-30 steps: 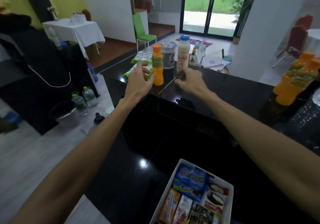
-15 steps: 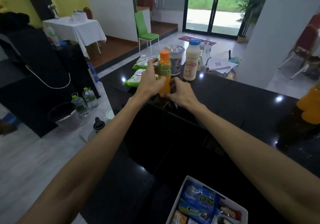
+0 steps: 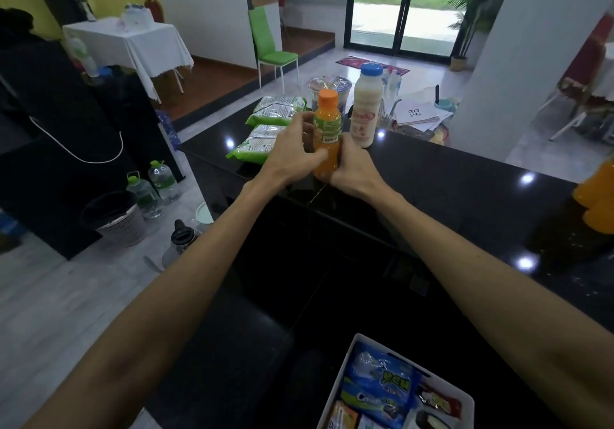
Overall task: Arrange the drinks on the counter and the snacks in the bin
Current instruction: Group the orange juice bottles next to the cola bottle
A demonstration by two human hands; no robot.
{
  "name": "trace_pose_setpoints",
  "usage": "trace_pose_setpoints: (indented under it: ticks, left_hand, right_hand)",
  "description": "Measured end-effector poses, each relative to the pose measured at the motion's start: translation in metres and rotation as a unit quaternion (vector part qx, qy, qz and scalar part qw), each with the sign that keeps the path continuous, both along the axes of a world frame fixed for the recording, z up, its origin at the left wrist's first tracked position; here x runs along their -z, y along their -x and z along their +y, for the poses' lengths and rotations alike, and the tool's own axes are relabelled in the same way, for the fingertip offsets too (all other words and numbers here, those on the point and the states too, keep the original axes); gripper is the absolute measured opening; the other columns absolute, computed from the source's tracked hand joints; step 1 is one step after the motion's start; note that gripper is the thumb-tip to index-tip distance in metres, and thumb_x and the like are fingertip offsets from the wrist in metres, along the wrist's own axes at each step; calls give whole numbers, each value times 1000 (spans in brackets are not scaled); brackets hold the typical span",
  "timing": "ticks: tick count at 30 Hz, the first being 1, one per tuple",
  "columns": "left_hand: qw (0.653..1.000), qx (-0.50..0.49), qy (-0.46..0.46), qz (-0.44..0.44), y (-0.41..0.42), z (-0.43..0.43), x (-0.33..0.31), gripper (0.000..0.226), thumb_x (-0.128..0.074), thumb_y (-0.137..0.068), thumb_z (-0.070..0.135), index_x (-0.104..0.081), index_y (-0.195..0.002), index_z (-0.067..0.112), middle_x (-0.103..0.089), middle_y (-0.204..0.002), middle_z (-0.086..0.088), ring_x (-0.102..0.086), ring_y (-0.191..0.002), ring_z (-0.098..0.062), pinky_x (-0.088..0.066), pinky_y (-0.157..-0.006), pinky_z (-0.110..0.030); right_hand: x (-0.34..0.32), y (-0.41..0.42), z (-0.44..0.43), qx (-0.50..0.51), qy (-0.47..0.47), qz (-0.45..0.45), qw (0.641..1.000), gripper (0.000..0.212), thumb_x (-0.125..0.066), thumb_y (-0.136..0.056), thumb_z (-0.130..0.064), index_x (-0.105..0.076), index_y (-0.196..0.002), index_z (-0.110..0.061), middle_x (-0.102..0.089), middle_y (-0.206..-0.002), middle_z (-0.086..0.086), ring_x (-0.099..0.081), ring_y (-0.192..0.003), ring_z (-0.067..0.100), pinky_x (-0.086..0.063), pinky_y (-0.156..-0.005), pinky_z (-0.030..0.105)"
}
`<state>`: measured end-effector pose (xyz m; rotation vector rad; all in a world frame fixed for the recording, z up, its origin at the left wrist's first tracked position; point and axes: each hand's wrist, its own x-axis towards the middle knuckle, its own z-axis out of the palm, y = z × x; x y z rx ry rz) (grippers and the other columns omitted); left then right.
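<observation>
An orange juice bottle [image 3: 327, 122] with an orange cap and green label stands on the black counter [image 3: 448, 196] at its far end. My left hand [image 3: 292, 154] grips its left side and my right hand [image 3: 354, 171] grips its lower right side. Right behind it stands a white milk bottle [image 3: 365, 109] with a blue cap and a foil-sealed cup [image 3: 329, 84]. Green snack packets [image 3: 265, 126] lie to the left of the bottle. A white bin [image 3: 352, 362] at the bottom holds several snack packs.
More orange bottles [image 3: 598, 196] stand at the right edge of the counter. Papers and a holder [image 3: 418, 116] sit beyond the counter's far end. On the floor to the left are a basket [image 3: 114, 219], water jugs [image 3: 154, 186] and a kettle [image 3: 181, 239].
Both hands have closed in on the orange bottle: a second ago the left was just beside it and the right rested on the counter; now both grip it.
</observation>
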<state>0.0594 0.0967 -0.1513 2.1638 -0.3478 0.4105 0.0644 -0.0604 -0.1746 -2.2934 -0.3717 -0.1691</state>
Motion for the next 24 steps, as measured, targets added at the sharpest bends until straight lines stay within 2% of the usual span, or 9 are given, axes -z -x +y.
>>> trace_pose_setpoints:
  ticks: [3,5,7,11,15,18,20,22,24]
  left_hand:
    - [1000,-6,-21,7,1,0,0,59,-68,-77,8,-49,-133,6,-63,-109,-2,-59,-81,4,-46,-67,-6]
    - [999,-10,-31,6,2,-1,0,58,-69,-78,13,-51,-133,7,-63,-107,-1,-60,-80,-1,-50,-68,-13]
    - [999,-17,-32,-2,3,-2,2,56,-73,-80,21,-52,-131,9,-62,-100,2,-60,-77,-5,-48,-66,-16]
    - [999,-29,-38,-5,6,-5,7,46,-76,-83,26,-59,-122,10,-65,-104,-4,-63,-81,-12,-45,-66,-9]
    - [999,-8,-32,-10,14,-17,3,41,-79,-81,25,-62,-115,10,-67,-98,3,-61,-76,2,-42,-63,-2]
    - [999,25,-30,-21,22,-39,-4,41,-82,-79,30,-62,-112,16,-66,-90,12,-61,-73,9,-43,-64,-3]
    - [998,52,-17,-34,29,-63,-7,39,-83,-78,28,-62,-109,18,-66,-88,15,-62,-71,11,-45,-65,-5]
    - [996,84,-8,-41,36,-94,-8,42,-83,-78,27,-63,-112,13,-69,-92,9,-63,-73,7,-50,-70,-12]
    - [992,118,3,-45,44,-129,-8,46,-83,-78,26,-63,-116,9,-69,-95,6,-64,-76,4,-52,-72,-14]
  right_hand:
    - [4,6,-1,25,-51,-33,998,60,-81,-69,-42,-49,-112,-15,-66,-102,0,-64,-89,17,-55,-78,36]
    - [6,8,-1,32,-74,-37,996,60,-83,-68,-43,-49,-111,-18,-65,-98,-6,-64,-85,8,-52,-71,22]
    - [7,7,-2,25,-91,-17,995,58,-81,-70,-37,-46,-112,-20,-64,-96,-9,-63,-83,1,-48,-65,12]
    - [5,7,-7,10,-85,1,996,52,-77,-73,-30,-45,-113,-23,-64,-97,-9,-63,-85,2,-50,-67,14]
    - [-1,16,-25,-1,-67,-7,998,53,-75,-75,-22,-49,-121,-19,-66,-102,-4,-64,-87,9,-55,-74,21]
    - [-10,31,-54,15,-49,-31,998,50,-74,-74,-17,-51,-118,-17,-65,-95,-7,-63,-80,7,-53,-68,13]
    - [-16,44,-81,31,-30,-36,998,46,-74,-74,-16,-52,-115,-16,-66,-95,-4,-63,-79,7,-52,-67,14]
    - [-19,61,-112,51,-16,-34,998,45,-74,-76,-16,-53,-115,-15,-66,-96,-2,-63,-80,5,-51,-67,14]
    - [-21,80,-145,79,-6,-33,996,44,-74,-77,-17,-54,-116,-15,-66,-97,-4,-62,-80,2,-48,-66,9]
